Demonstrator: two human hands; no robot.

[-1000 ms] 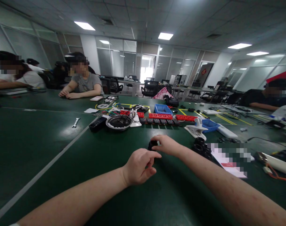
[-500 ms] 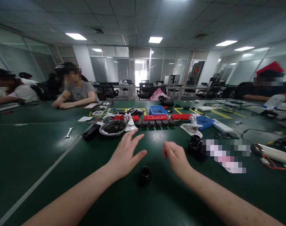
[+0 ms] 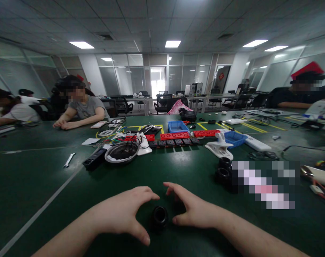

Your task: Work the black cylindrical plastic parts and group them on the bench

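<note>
A short black hollow cylinder (image 3: 159, 225) stands upright on the green table (image 3: 119, 246), its round opening facing up. On its left is my left hand (image 3: 125, 210), open, with the thumb spread away from the fingers. My right hand (image 3: 190, 205) curves in from the other side, thumb and fingers apart. Neither hand visibly touches the cylinder. A dark patch shows inside the right hand's curl; whether it is shadow or an object I cannot make out. Several similar black cylinders (image 3: 223, 175) stand together farther right.
Beyond my hands lie a metal bowl (image 3: 121, 160) with cables, a white clip stand (image 3: 218, 148), red socket strips (image 3: 174, 135) and blue bins (image 3: 177, 126). A wrench (image 3: 69, 160) rests at left. A person in grey (image 3: 84, 107) sits across the table; others sit at both sides.
Both hands have come lower and nearer, to either side of the black cylinder. My right hand's closed fingers have opened. The view has shifted slightly.
</note>
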